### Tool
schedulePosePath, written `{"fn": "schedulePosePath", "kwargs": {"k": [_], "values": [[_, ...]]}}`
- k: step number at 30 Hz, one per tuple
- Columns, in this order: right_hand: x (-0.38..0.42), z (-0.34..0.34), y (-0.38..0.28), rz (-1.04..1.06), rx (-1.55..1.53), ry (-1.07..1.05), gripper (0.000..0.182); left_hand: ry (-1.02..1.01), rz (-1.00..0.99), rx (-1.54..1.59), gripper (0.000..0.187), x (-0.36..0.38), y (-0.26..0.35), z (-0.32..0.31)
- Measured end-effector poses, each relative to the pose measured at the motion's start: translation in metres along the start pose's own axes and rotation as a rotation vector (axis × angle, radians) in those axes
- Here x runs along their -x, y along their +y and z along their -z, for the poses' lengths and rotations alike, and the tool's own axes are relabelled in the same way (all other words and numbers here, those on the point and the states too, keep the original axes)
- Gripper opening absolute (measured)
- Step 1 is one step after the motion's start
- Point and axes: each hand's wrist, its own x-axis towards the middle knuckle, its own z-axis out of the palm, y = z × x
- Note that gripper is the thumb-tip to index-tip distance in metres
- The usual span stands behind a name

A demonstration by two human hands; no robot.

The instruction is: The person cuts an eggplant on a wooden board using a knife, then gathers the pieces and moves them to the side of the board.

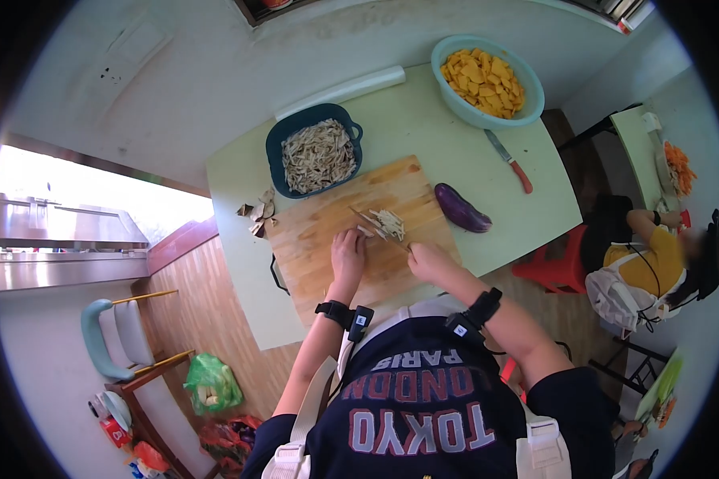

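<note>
My right hand (430, 262) is closed round the handle of a kitchen knife (382, 231), whose blade slants across the wooden cutting board (311, 255). My left hand (348, 254) presses bent fingertips on small pale vegetable strips just left of the blade. Beyond the knife lies a small heap of cut pale strips (389, 223). A whole purple eggplant (462, 207) rests by the board's right edge. Behind the board stands a dark teal basket (275, 164) filled with similar strips, some dark-edged. Dark-skinned scraps (260, 212) lie at the board's upper left corner.
A light blue basin (449, 102) of orange slices stands at the table's back right, with a red-handled knife (510, 164) below it. A plastic roll (343, 89) lies along the back edge. Another person (655, 255) sits to the right near a red stool (553, 267).
</note>
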Motion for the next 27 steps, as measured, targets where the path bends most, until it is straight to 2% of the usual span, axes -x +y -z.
{"fn": "schedulePosePath", "kwargs": {"k": [6,13,18,20,25,27], "values": [[0.019,0.011,-0.016,-0.029,0.099,-0.128,0.018,0.017,-0.006,-0.043,0.007,0.001,-0.003,-0.007],[0.005,0.0,-0.019,-0.013,0.088,-0.153,0.018,-0.008,-0.001,-0.043,0.01,-0.001,-0.003,-0.005],[-0.014,-0.015,-0.022,-0.024,0.064,-0.078,0.02,0.049,-0.071,-0.009,0.009,-0.003,-0.006,-0.005],[-0.016,-0.015,-0.016,-0.014,0.067,-0.086,0.02,0.008,-0.019,-0.049,0.007,-0.001,-0.009,-0.008],[-0.008,-0.007,-0.001,-0.029,0.014,-0.133,0.019,-0.001,-0.031,-0.008,0.006,0.0,-0.005,0.0],[0.005,0.007,-0.001,-0.049,-0.008,-0.077,0.019,-0.016,-0.023,0.011,0.005,0.0,-0.003,0.0]]}}
